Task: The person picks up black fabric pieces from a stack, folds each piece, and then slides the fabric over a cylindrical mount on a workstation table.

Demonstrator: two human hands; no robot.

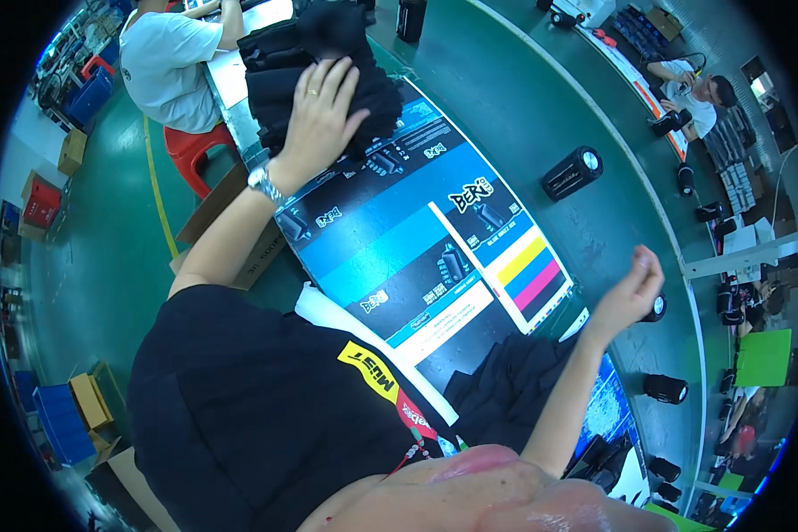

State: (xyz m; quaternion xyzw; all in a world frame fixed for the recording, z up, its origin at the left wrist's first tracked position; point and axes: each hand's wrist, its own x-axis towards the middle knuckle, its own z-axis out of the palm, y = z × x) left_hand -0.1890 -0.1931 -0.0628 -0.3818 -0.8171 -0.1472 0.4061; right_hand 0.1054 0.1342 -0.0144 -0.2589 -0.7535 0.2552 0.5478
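Note:
My left hand [324, 115] lies with spread fingers on a thick stack of black cloth [279, 75] at the far end of the table. A watch circles that wrist. My right hand [631, 293] is raised at the table's right edge, over the green belt, its fingers loosely curved with nothing seen in them. Beside it, partly hidden, is a black cylinder [658, 308]. Another black cylinder [574, 174], resembling a portable speaker with a pale round end, lies farther up the belt. Loose black cloth [514, 386] is heaped on the table's near right part.
A printed sheet [372, 239] with blue areas and coloured bars covers the table. More black cylinders [665, 388] lie along the green belt [505, 97]. A co-worker [173, 62] sits on a red stool [186, 155] at the far left. Another person [696, 97] works across the belt.

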